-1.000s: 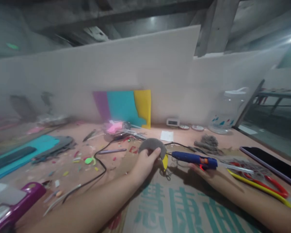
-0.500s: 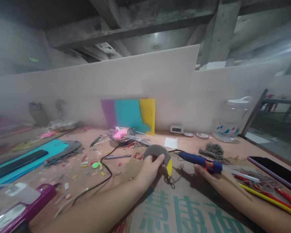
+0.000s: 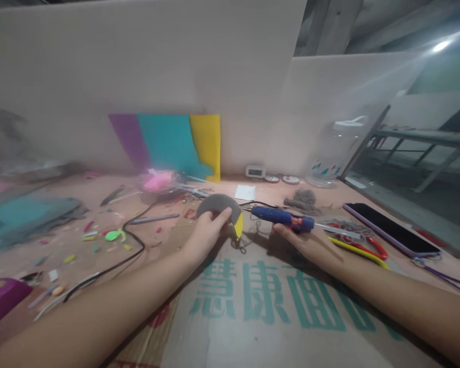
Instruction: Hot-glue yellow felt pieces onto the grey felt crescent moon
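Observation:
My left hand (image 3: 209, 230) is closed on a rounded grey piece (image 3: 214, 204) with a yellow section (image 3: 239, 225) at its right edge. Below that section, loose grey yarn (image 3: 238, 244) trails over the cardboard (image 3: 222, 327). In my right hand (image 3: 299, 243) is a blue hot glue gun (image 3: 281, 216), with a clear glue stick (image 3: 337, 230) poking out of its back. Its nozzle points left, close to the yellow section; whether they touch I cannot tell. The fingers under the gun are partly hidden.
A grey yarn bundle (image 3: 302, 200), red-handled scissors (image 3: 373, 248) and a phone (image 3: 391, 230) lie to the right. Behind stand a clear jug (image 3: 331, 153), a small digital display (image 3: 255, 171) and coloured sheets (image 3: 168, 140). At left are a black cord (image 3: 138, 250) and scattered foam scraps (image 3: 113, 235).
The view has tilted down and turned right, so the things appear higher and further left. The glue gun's nozzle is nearer to the grey and yellow piece. Both hands keep their hold.

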The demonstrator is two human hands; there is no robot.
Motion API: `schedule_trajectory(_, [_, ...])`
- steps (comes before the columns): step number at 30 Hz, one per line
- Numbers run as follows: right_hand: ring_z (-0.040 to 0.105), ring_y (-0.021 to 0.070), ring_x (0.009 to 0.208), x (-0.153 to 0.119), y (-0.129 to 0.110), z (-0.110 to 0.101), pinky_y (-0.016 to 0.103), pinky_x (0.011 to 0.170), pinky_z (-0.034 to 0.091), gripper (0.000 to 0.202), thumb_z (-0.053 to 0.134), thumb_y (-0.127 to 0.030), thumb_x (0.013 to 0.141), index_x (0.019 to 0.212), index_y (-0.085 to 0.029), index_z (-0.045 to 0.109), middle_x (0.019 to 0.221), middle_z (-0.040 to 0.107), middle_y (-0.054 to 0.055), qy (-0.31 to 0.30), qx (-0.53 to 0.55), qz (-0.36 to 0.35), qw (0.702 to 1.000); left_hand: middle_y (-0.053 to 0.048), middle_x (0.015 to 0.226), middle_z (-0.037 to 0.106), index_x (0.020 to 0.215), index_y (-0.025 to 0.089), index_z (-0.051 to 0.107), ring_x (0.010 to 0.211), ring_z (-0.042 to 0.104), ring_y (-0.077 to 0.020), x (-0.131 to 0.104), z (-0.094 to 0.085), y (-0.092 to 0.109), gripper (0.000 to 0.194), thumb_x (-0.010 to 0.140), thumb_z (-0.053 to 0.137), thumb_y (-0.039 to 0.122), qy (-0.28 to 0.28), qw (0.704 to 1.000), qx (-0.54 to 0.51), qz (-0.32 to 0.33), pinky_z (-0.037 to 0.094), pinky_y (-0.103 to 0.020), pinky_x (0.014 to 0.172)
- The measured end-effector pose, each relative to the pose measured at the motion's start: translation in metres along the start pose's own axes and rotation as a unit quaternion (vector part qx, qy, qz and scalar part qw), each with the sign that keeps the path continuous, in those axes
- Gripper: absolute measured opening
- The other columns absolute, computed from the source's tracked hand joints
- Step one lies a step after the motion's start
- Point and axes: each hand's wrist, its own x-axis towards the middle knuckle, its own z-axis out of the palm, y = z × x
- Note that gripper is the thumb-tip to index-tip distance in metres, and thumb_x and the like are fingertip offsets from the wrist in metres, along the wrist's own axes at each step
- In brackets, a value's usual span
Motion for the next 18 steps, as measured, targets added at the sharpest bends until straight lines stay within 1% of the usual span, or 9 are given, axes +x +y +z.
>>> schedule_trajectory(3, [0.069, 0.0231, 0.07, 0.0, -0.002, 0.0, 0.034, 0.068, 0.058, 0.028, 0.057, -0.049, 0.082, 0.079, -0.022, 0.064, 0.074, 0.071, 0.003, 0.0, 0.021, 0.004, 1.0, 0.0, 0.06, 0.06, 0.065, 0.014, 0.061, 0.058, 0.051, -0.0129, 0.0, -0.001, -0.002, 0.043, 0.075, 0.066, 0.055, 0.007, 1.0, 0.01, 0.001, 0.037, -0.024, 0.058])
schedule_trajectory(6, [0.069, 0.0229, 0.068, 0.001, -0.005, 0.0, 0.034, 0.065, 0.058, 0.027, 0.057, -0.048, 0.081, 0.075, -0.023, 0.062, 0.072, 0.071, 0.003, -0.012, 0.045, 0.008, 0.999, -0.001, 0.061, 0.06, 0.066, 0.014, 0.062, 0.059, 0.052, -0.0129, 0.001, -0.002, -0.003, 0.042, 0.077, 0.065, 0.054, -0.002, 1.0, 0.001, 0.005, 0.038, -0.024, 0.059])
schedule_trajectory(9, [0.068, 0.0228, 0.064, 0.001, -0.01, 0.001, 0.034, 0.062, 0.057, 0.026, 0.057, -0.048, 0.079, 0.073, -0.023, 0.063, 0.069, 0.071, 0.003, -0.014, 0.034, 0.012, 0.999, 0.0, 0.061, 0.06, 0.067, 0.013, 0.062, 0.059, 0.052, -0.0128, 0.001, -0.001, -0.003, 0.042, 0.077, 0.066, 0.054, -0.002, 1.0, 0.0, -0.003, 0.038, -0.024, 0.059])
schedule_trajectory(11, [0.067, 0.0228, 0.06, 0.001, -0.011, 0.001, 0.034, 0.059, 0.057, 0.027, 0.057, -0.05, 0.077, 0.071, -0.023, 0.063, 0.065, 0.07, 0.002, 0.0, 0.012, 0.009, 1.0, 0.0, 0.061, 0.06, 0.067, 0.014, 0.063, 0.058, 0.052, -0.0129, 0.001, 0.0, -0.002, 0.041, 0.075, 0.067, 0.054, 0.002, 1.0, -0.004, -0.006, 0.039, -0.025, 0.059])
schedule_trajectory(13, [0.064, 0.023, 0.054, 0.0, -0.008, 0.0, 0.034, 0.053, 0.055, 0.032, 0.057, -0.054, 0.075, 0.065, -0.024, 0.061, 0.057, 0.066, 0.001, 0.02, -0.019, 0.01, 1.0, 0.0, 0.06, 0.06, 0.066, 0.014, 0.062, 0.057, 0.052, -0.0132, -0.001, 0.002, 0.0, 0.041, 0.073, 0.067, 0.055, 0.017, 1.0, -0.024, -0.005, 0.039, -0.025, 0.058])
schedule_trajectory(14, [0.063, 0.0233, 0.051, -0.001, -0.006, 0.0, 0.034, 0.051, 0.054, 0.034, 0.056, -0.056, 0.075, 0.061, -0.024, 0.06, 0.053, 0.064, 0.001, 0.029, -0.035, 0.016, 0.999, 0.0, 0.06, 0.061, 0.065, 0.015, 0.062, 0.057, 0.053, -0.0136, -0.001, 0.004, 0.001, 0.041, 0.072, 0.068, 0.054, 0.014, 0.999, -0.034, -0.01, 0.04, -0.025, 0.058])
schedule_trajectory(15, [0.063, 0.0239, 0.052, 0.0, -0.003, -0.001, 0.034, 0.051, 0.053, 0.037, 0.055, -0.057, 0.077, 0.061, -0.025, 0.061, 0.053, 0.064, 0.001, 0.031, -0.044, 0.023, 0.998, -0.001, 0.059, 0.06, 0.064, 0.015, 0.061, 0.057, 0.053, -0.0141, -0.001, 0.005, 0.001, 0.04, 0.071, 0.068, 0.054, 0.026, 0.999, -0.042, -0.016, 0.04, -0.026, 0.058])
schedule_trajectory(16, [0.064, 0.0244, 0.053, 0.001, 0.001, -0.002, 0.034, 0.051, 0.053, 0.039, 0.053, -0.059, 0.078, 0.061, -0.025, 0.063, 0.055, 0.066, 0.002, 0.036, -0.04, 0.029, 0.998, -0.001, 0.059, 0.061, 0.063, 0.016, 0.06, 0.059, 0.054, -0.015, -0.001, 0.006, 0.002, 0.039, 0.07, 0.069, 0.053, 0.023, 0.998, -0.043, -0.026, 0.041, -0.026, 0.059])
schedule_trajectory(18, [0.066, 0.0247, 0.055, 0.006, 0.007, -0.005, 0.035, 0.054, 0.054, 0.044, 0.051, -0.061, 0.081, 0.062, -0.025, 0.066, 0.058, 0.068, 0.004, 0.051, -0.034, 0.041, 0.997, -0.002, 0.06, 0.061, 0.061, 0.017, 0.058, 0.062, 0.057, -0.0165, 0.0, 0.008, 0.003, 0.036, 0.07, 0.07, 0.05, 0.034, 0.998, -0.046, -0.032, 0.042, -0.027, 0.061])
